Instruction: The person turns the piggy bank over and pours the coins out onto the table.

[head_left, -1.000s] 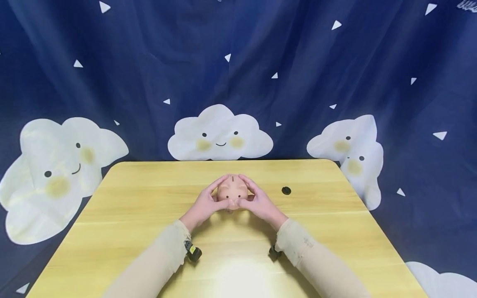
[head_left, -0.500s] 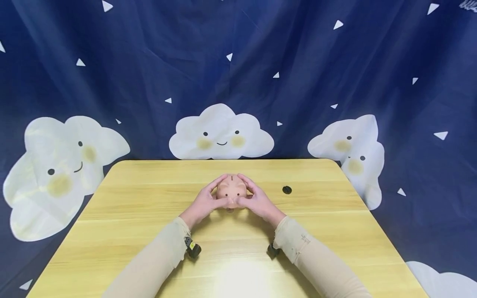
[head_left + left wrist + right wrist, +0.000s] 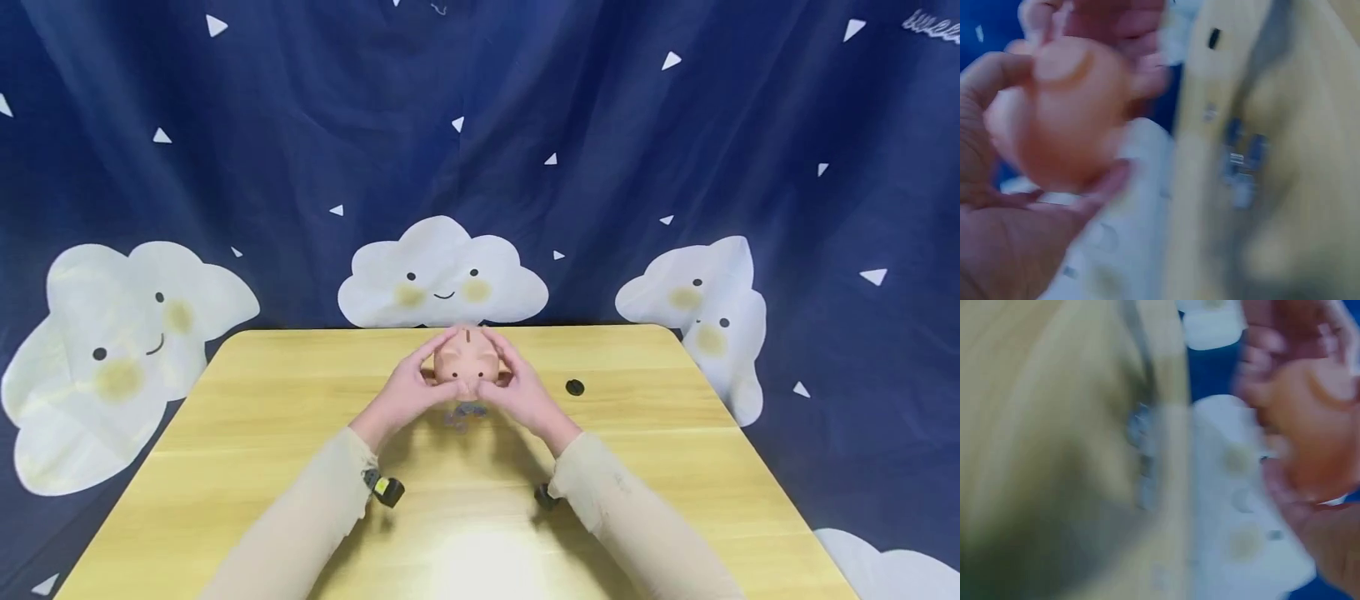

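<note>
Both hands hold a pink piggy bank (image 3: pixel 467 365) above the table, its coin slot facing up and its eyes toward me. My left hand (image 3: pixel 405 390) grips its left side and my right hand (image 3: pixel 527 395) its right side, with the thumbs meeting at the snout. Under the piggy bank, small bluish-grey pieces (image 3: pixel 469 409) show; in the left wrist view these pieces (image 3: pixel 1242 159) look scattered on the wood, too blurred to identify. The piggy bank (image 3: pixel 1075 115) is blurred there, and also in the right wrist view. Its underside is hidden.
A small black round cap (image 3: pixel 574 387) lies on the wooden table (image 3: pixel 300 417), right of the hands. Behind the table's far edge hangs a dark blue curtain (image 3: pixel 360 108) with white clouds and triangles. Black wrist cameras hang under both sleeves.
Both hands have raised the piggy bank from near the tabletop. Small bluish-grey pieces now show beneath it. The black cap has stayed in place.
</note>
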A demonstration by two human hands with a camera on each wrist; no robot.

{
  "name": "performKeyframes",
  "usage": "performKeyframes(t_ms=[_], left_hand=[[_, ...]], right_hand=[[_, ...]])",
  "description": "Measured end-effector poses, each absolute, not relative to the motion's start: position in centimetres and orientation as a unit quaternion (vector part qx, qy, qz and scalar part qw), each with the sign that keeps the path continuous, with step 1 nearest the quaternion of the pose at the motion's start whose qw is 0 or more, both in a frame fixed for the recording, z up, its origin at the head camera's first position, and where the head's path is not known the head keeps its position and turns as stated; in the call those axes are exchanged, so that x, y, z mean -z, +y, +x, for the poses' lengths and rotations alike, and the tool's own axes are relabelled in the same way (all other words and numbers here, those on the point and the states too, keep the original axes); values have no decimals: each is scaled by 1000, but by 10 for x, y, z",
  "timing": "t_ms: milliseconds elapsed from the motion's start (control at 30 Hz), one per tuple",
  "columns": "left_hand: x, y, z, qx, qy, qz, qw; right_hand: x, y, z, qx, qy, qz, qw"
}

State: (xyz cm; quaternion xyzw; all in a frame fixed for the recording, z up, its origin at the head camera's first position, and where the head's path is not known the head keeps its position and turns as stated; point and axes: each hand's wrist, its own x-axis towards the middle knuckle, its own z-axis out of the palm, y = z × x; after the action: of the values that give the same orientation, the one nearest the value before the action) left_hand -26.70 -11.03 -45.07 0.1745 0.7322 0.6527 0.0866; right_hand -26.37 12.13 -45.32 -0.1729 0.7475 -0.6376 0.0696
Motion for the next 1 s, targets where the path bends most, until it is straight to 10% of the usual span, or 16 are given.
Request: performKeyframes(t_ms=[133, 1000], left_hand=[[450, -110, -260, -646, 736, 198, 45], [497, -110, -274, -680, 710, 108, 148]], right_hand=[[451, 123, -259, 616, 758, -211, 21], [491, 120, -275, 644, 743, -97, 155]])
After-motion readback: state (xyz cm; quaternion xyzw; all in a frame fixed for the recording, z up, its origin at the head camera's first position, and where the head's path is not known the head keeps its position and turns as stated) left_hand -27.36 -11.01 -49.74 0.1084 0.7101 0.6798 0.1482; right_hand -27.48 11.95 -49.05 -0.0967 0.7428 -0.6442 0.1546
